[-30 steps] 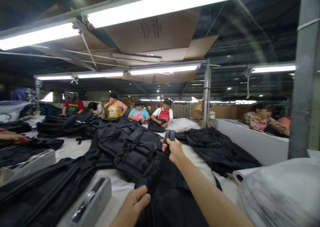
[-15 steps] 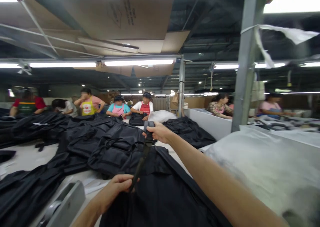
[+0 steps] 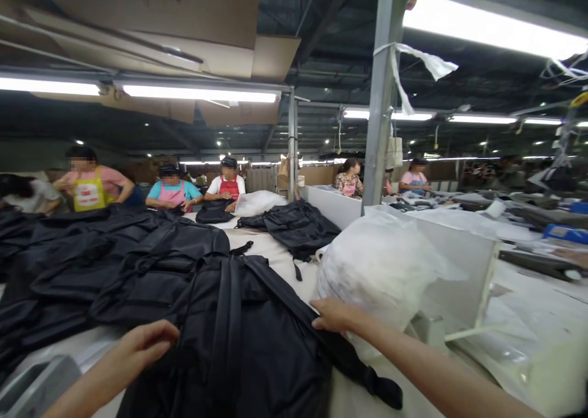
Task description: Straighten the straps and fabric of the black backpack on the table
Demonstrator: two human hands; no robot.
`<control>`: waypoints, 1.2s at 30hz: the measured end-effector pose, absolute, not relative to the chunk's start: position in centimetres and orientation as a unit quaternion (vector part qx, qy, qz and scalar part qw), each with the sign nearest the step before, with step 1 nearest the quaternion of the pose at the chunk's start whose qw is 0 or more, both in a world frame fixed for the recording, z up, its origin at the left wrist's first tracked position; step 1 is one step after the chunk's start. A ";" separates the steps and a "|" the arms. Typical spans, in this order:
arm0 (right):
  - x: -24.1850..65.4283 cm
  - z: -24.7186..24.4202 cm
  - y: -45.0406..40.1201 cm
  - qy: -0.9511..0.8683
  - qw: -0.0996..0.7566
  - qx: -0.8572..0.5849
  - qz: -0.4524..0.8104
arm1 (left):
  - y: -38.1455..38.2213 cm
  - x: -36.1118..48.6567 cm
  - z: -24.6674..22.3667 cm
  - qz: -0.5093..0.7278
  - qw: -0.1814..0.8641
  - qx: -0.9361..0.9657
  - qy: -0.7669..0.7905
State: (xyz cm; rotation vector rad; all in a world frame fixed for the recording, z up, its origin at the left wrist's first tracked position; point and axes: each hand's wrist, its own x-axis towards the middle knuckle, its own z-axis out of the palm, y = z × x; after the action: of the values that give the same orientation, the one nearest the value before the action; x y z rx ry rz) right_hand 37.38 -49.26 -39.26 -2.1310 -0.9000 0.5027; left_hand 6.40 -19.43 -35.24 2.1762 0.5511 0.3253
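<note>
A black backpack (image 3: 275, 350) lies flat on the table in front of me, with straps running along it. My right hand (image 3: 331, 315) is at its right side, fingers closed on the edge of a black shoulder strap (image 3: 342, 350). The strap's rolled end (image 3: 388, 393) hangs out to the lower right. By the backpack's left edge is my left hand (image 3: 144, 346), its fingers loosely curved and thumb apart, holding nothing.
More black backpacks (image 3: 124, 265) are heaped to the left and another bag (image 3: 298, 225) lies farther back. A full clear plastic bag (image 3: 376, 265) stands at right beside a white partition (image 3: 459, 271). A grey metal device (image 3: 41, 381) sits lower left. Co-workers (image 3: 172, 191) work across the table.
My view has turned right. Both hands have let go of the webbing strap with the buckle-like end held stretched between them; my right hand came down to the shoulder strap.
</note>
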 end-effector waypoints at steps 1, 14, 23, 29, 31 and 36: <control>37.3 -39.4 -49.8 -0.350 0.384 -0.833 0.189 | -20.0 6.8 -34.7 0.172 0.388 0.878 0.221; 36.3 -29.6 -43.9 -0.295 0.679 -0.599 0.306 | -35.8 13.2 -34.0 0.125 0.658 0.742 0.037; 36.9 -24.4 -38.8 -0.273 0.777 -0.514 0.240 | -34.2 22.8 -29.1 0.144 0.753 0.640 -0.051; 37.5 -24.4 -43.0 -0.270 0.764 -0.556 0.185 | -35.4 23.6 -25.2 0.075 0.784 0.610 -0.090; 37.1 -25.8 -46.3 -0.257 0.764 -0.573 0.147 | -35.7 24.0 -25.2 0.067 0.820 0.560 -0.100; 33.6 -31.9 -53.0 -0.271 0.676 -0.616 0.299 | -35.7 25.0 -26.2 0.067 0.879 0.458 -0.111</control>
State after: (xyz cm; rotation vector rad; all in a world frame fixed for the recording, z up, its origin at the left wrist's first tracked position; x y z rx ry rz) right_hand 33.56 -53.00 -31.90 -1.3861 -0.6093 0.6733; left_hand 25.00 -35.74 -26.18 0.9557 -0.2306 0.1388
